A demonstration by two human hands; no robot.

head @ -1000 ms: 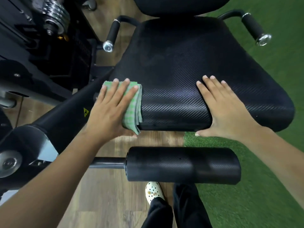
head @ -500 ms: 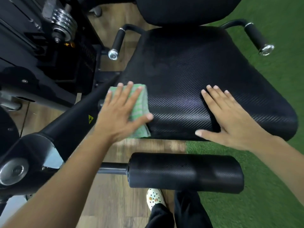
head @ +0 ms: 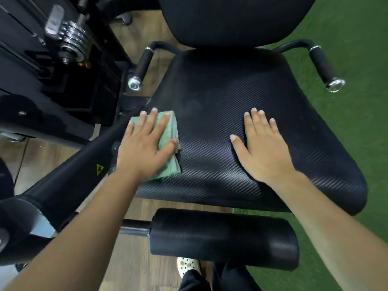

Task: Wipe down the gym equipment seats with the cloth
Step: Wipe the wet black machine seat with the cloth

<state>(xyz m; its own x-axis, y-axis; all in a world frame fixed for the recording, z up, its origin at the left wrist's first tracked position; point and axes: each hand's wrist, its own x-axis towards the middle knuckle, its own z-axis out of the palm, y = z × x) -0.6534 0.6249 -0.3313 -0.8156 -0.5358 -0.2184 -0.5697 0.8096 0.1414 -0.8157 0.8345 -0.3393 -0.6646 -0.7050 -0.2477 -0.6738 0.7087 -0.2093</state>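
On the near-left corner of the seat (head: 220, 97), the left grip (head: 144, 148) presses the cloth (head: 170, 128) flat, fingers straight; the right grip (head: 264, 148) rests released mid-seat. Wiping looks under way; next, sweep the cloth rightward.

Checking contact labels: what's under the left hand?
A folded green cloth, pressed flat on the seat pad near its edge. The left hand covers most of it; the seat surface beneath is hidden.
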